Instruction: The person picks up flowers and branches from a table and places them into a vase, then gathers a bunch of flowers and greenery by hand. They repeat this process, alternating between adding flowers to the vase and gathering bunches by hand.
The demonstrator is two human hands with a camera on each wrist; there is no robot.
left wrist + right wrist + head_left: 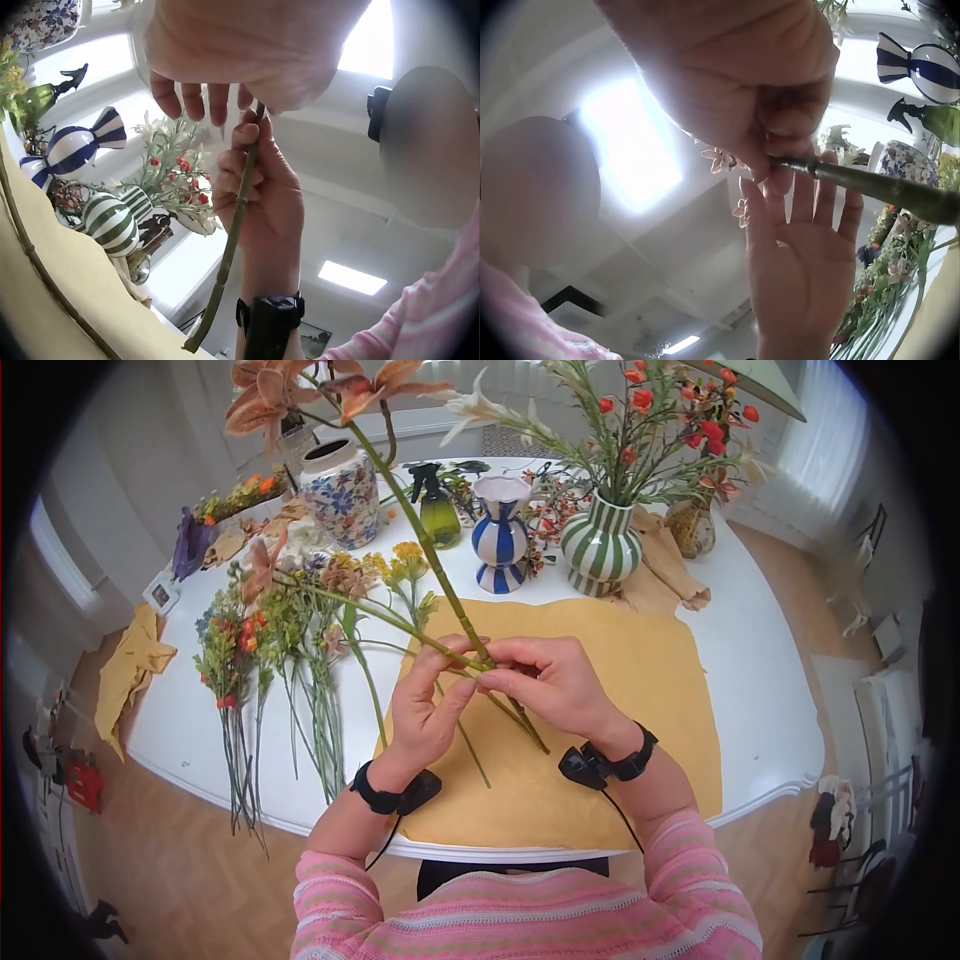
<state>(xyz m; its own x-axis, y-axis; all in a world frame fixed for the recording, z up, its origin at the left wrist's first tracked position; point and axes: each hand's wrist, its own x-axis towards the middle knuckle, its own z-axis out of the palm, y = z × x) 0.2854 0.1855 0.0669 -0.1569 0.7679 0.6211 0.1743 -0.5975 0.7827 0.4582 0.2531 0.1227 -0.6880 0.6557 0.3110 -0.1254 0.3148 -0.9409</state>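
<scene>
Two thick green stems with orange-brown blooms cross above yellow paper [640, 760] in the head view. The right hand [555, 678] pinches the upright stem [432, 555] near the crossing, its other fingers curled. Beside it the left hand [428, 705] has thumb and fingertips at the slanting stem [380, 612], holding it at the crossing. In the left wrist view the right hand [262, 184] grips a stem [238, 217] whose cut end hangs low. The right wrist view shows the left palm [802, 277] with fingers extended, fingertips close to the right hand [742, 82].
Loose flowers [325, 650] lie left on the white table [765, 690]. Behind stand a floral vase [340, 495], a green spray bottle [438, 515], a blue-striped vase [500, 540] and a green-striped vase [600, 550] of flowers. Brown paper [665, 565] lies back right.
</scene>
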